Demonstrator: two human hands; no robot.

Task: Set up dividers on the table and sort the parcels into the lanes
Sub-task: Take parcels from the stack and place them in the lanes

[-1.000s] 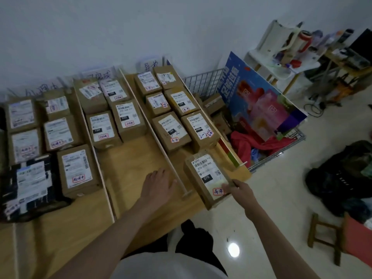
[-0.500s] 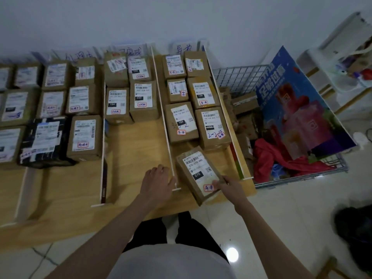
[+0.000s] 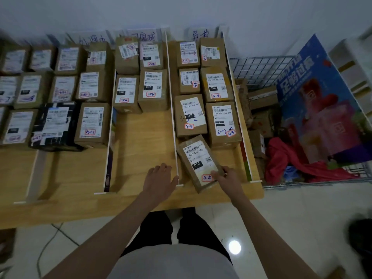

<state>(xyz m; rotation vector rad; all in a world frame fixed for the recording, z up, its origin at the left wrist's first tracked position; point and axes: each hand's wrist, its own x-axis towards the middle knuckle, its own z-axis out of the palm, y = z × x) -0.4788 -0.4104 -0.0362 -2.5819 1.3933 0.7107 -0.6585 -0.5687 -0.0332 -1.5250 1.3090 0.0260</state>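
Head view, reading left to right: at the far left the wooden table (image 3: 60, 200) carries brown parcels packed label-up between thin white dividers, presumably so each sticker can be read at a glance. One dark-wrapped parcel (image 3: 54, 125) lies among them. A parcel (image 3: 92, 123) at the near end of the next lane has a red-ringed handwritten sticker I cannot read with confidence. The middle lane holds four boxes at the back; the box marked 032 (image 3: 152, 89) has a printed code that looks like 032-036, and the front of that lane is bare wood.

My left hand (image 3: 161, 179) rests flat with loose, spread fingers beside the near end of a white divider (image 3: 171, 109), gripping nothing; I judge it steadies the strip while the next lane is filled.

Just right of it, my right hand (image 3: 227, 177) pinches the near corner of the 070 parcel (image 3: 198, 163), printed 070-070-A80, which lies tilted on the table in the rightmost lane, touching the box behind. That lane's boxes show 15H tags, and one box (image 3: 222, 123) has blue handwriting, 2-2-10.

Beyond the table edge stands a wire cart (image 3: 259, 67) holding more cartons, red cloth and a blue poster (image 3: 322, 109) with Chinese lettering.
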